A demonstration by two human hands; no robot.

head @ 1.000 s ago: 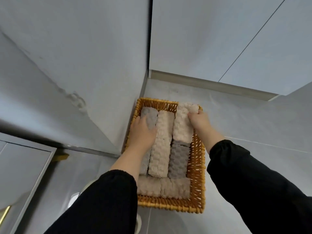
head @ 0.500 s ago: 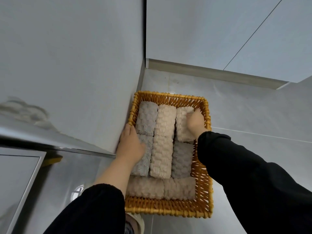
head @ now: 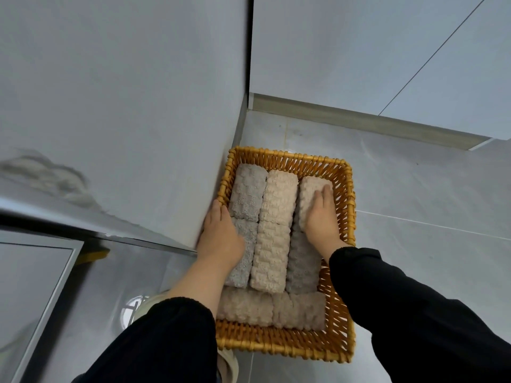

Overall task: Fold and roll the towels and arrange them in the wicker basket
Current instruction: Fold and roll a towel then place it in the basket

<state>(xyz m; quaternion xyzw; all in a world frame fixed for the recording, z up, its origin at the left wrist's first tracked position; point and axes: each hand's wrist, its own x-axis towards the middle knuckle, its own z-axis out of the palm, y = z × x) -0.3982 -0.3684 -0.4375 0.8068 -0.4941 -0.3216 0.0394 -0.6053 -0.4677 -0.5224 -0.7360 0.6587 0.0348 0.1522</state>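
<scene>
Rectangular golden-yellow wicker basket (head: 290,161): woven cane, ribbed and rough, slight sheen on strands.
Beige rolled towels (head: 276,197): thick cloth, knobbly raised pile, matt.
Grey rolled towels (head: 246,189): same soft cloth, finer and fuzzier nap, matt.
Your black sleeves (head: 414,313): plain fabric, matt, gathered at cuffs.
Pale grey floor tiles (head: 414,189): smooth, faintly glossy, thin grout lines.
Grey side panel (head: 124,92) on your left: smooth, matt, rough scuffed patch low down.

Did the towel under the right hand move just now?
Yes. The towel under the right hand went down: it stuck over the far rim of the basket, now it lies inside.
</scene>
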